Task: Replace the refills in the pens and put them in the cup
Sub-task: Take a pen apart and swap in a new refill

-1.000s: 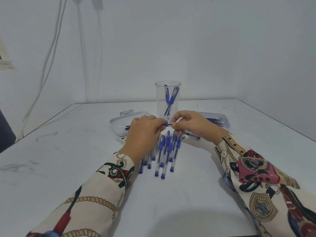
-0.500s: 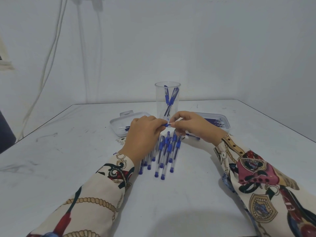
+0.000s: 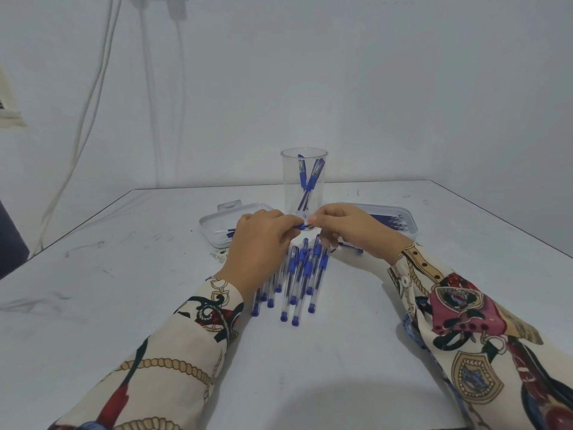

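Pinching one blue pen (image 3: pixel 300 226) from both ends at frame centre: left hand (image 3: pixel 263 243) curled round the barrel, right hand (image 3: pixel 350 232) with fingertips pressed on the tip end, both grips tight on the same pen. Held just above a fan of more pens (image 3: pixel 294 274) lying on the white desk (image 3: pixel 124 290), caps toward the lower edge of the frame. Directly behind the hands, a clear cup (image 3: pixel 304 181) standing upright with a few blue pens inside. Left of the cup, a shallow white tray (image 3: pixel 217 223) with a couple of thin pieces in it; right of the cup, a second tray (image 3: pixel 406 218) holding a row of dark refills (image 3: pixel 389 220). Patterned sleeves filling both lower corners.
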The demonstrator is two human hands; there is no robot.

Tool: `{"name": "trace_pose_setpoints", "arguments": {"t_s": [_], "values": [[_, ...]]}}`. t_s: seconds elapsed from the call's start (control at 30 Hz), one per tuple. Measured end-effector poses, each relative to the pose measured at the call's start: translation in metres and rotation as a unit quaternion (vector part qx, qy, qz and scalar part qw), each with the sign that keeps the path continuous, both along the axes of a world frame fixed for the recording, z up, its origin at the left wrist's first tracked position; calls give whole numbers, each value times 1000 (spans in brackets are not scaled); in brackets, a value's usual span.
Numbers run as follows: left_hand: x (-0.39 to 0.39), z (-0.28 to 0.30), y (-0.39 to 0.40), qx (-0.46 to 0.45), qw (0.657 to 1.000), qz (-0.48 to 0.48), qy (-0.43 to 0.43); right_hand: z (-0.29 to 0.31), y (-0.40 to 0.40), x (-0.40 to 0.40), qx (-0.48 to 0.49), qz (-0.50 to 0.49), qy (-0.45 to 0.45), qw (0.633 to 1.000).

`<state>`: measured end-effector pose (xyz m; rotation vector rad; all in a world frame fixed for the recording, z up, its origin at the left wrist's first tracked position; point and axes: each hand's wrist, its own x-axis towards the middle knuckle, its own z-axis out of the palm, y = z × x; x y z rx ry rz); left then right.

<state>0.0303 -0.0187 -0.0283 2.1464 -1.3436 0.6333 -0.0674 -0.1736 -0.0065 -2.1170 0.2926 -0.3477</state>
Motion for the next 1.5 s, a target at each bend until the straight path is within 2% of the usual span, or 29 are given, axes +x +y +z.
{"name": "trace_pose_setpoints", "arguments": {"t_s": [0.37,0.5,0.6,0.73,0.8,0.93,1.13,1.3,1.5], "values": [[-1,1,0,8,1000,7,-5,1,0,-1,-13,11,2,1000],[-2,1,0,10,1000,12,1,4,-3,-4,-38,-20,11,999],[-2,1,1,19,1000,17,9,8,-10,-7,-127,-76,20,989],[-2,1,1,22,1000,16,16,15,-17,-17,-300,-138,114,937],[-1,0,1,19,1000,11,14,17,-19,-20,-324,-153,163,919],[0,-1,0,19,1000,6,9,17,-22,-21,-322,-123,223,912],[-1,1,1,36,999,17,13,17,-20,-20,-387,-147,176,893],[-2,1,1,43,999,20,17,24,-7,-17,-329,-94,97,935],[-1,0,-1,55,998,26,6,21,0,-12,-297,-60,83,949]]}}
